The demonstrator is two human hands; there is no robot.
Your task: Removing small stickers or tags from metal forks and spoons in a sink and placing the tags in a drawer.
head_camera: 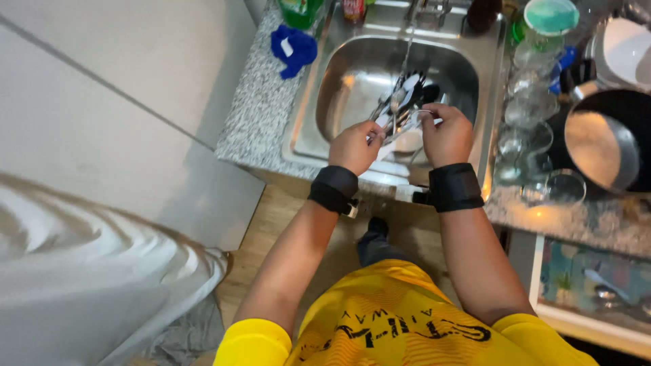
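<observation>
Wristbanded left hand (354, 146) and right hand (445, 135) are pinched on cutlery (401, 107), best fanned under the water stream (407, 51) just beyond the grip, above the sink (352, 74).

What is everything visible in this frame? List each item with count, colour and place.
sink: one, steel, centre top, set in a speckled grey counter
tap stream: one, thin, falling onto the cutlery
cutlery bundle: several pieces, silver, over the sink, held in both hands
cloth: one, blue, on the counter left of the sink
green bottle: one, at the top edge, behind the cloth
glasses: several, clear, on the counter right of the sink
pan: one, dark, far right
wristbands: two, black, one on each wrist
left hand: grip closed on the cutlery bundle
right hand: grip closed on the cutlery bundle
</observation>
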